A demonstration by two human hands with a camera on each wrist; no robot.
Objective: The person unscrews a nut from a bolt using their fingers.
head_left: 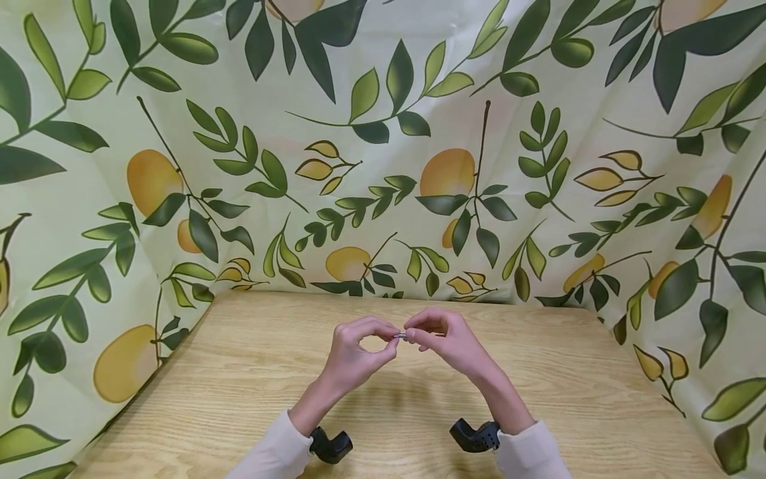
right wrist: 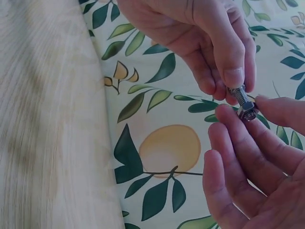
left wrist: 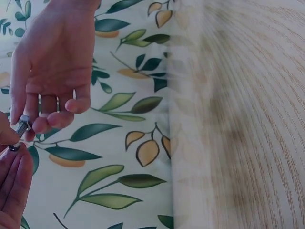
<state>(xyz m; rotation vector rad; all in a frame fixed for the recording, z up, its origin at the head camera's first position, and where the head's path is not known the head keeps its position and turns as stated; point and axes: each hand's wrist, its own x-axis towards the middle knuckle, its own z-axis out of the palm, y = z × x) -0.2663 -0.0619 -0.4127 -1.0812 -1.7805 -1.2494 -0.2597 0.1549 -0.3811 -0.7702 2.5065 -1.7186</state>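
Note:
A small silvery bolt (right wrist: 242,97) with visible threads is held between the two hands, above the table. My left hand (head_left: 353,352) pinches one end of it between thumb and fingers, hiding most of that end. On the other end sits a hex nut (right wrist: 247,112), with the bolt's tip showing through it. Thumb and fingers of my right hand (head_left: 445,339) grip at the nut from either side; its other fingers are loosely bent. In the left wrist view the bolt (left wrist: 21,128) slants between both hands' fingertips.
A light wood-grain table (head_left: 239,399) lies beneath the hands. Cloth (head_left: 383,153) printed with leaves and orange fruit stands behind the table and along both sides. Each wrist wears a black camera mount (head_left: 331,446).

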